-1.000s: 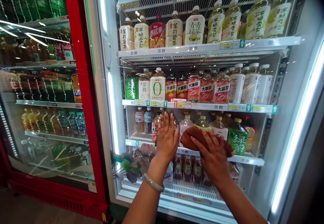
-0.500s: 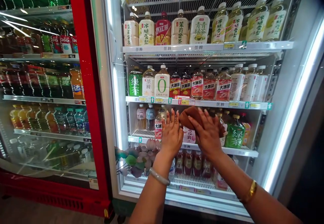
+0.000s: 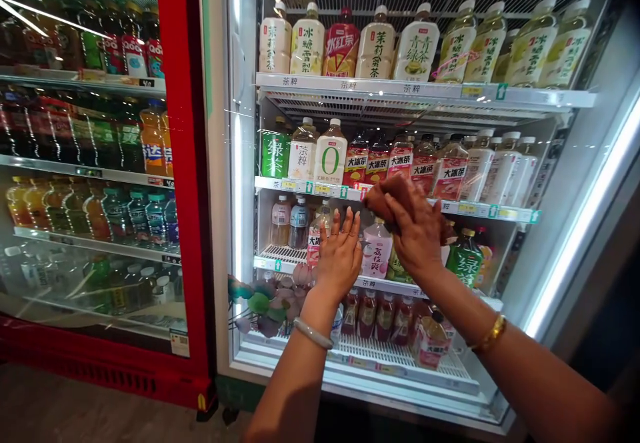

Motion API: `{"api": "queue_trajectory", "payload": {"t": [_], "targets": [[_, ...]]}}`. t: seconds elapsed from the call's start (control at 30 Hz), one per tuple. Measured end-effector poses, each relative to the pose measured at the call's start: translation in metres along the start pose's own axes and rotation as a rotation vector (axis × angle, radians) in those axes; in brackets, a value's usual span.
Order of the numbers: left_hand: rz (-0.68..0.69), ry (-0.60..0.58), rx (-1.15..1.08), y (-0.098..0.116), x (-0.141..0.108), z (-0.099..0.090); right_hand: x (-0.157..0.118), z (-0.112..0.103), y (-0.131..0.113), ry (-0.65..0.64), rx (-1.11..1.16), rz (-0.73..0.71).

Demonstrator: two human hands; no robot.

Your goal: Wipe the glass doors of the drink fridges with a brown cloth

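Note:
A brown cloth (image 3: 387, 197) is bunched under my right hand (image 3: 417, 236), which presses it against the glass door of a lit drinks fridge (image 3: 425, 94). The cloth shows past both sides of that hand. My left hand (image 3: 341, 253) lies on the glass to the left with its fingers spread, and holds nothing. A bottle with a large green 0 (image 3: 331, 156) stands behind the glass, above my left hand. Between my hands a pink-labelled bottle (image 3: 376, 249) shows on the shelf.
On the left stands a red-framed fridge (image 3: 187, 163) with rows of bottles. Leaf decals (image 3: 270, 303) are on the glass at the lower left of the lit fridge. A bright light strip (image 3: 575, 243) runs down its right side.
My right hand has moved up a little over the glass with the cloth. My left hand has stayed nearly in place. The view has shifted slightly, and more of the pink-labelled bottle shows.

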State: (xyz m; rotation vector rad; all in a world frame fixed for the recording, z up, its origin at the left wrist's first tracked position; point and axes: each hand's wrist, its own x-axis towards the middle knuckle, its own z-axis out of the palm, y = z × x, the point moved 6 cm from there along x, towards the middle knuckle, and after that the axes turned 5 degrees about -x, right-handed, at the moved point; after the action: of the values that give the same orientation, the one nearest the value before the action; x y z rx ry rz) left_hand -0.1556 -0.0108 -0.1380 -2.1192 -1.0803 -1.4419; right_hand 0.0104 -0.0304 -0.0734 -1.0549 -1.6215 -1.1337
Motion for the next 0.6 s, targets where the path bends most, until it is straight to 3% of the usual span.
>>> {"api": "queue_trajectory", "payload": {"t": [0.1, 0.2, 0.3, 0.4, 0.5, 0.6], "targets": [[0.012, 0.008, 0.001, 0.001, -0.001, -0.001, -0.029, 0.001, -0.019, -0.097, 0.003, -0.209], [-0.007, 0.039, 0.001, -0.003, -0.001, -0.007, -0.047, -0.003, -0.006, -0.149, -0.019, -0.321], [-0.031, 0.090, -0.002, -0.011, 0.002, -0.016, -0.025, -0.008, 0.019, -0.076, -0.042, -0.274], [-0.049, 0.111, -0.013, -0.021, 0.006, -0.022, 0.021, -0.009, 0.028, 0.047, -0.023, -0.076], [-0.086, 0.117, -0.031, -0.029, 0.008, -0.026, 0.046, -0.001, 0.004, 0.054, -0.010, -0.024], [-0.118, 0.121, -0.052, -0.035, 0.008, -0.031, 0.031, 0.007, -0.036, -0.044, -0.012, -0.250]]}}
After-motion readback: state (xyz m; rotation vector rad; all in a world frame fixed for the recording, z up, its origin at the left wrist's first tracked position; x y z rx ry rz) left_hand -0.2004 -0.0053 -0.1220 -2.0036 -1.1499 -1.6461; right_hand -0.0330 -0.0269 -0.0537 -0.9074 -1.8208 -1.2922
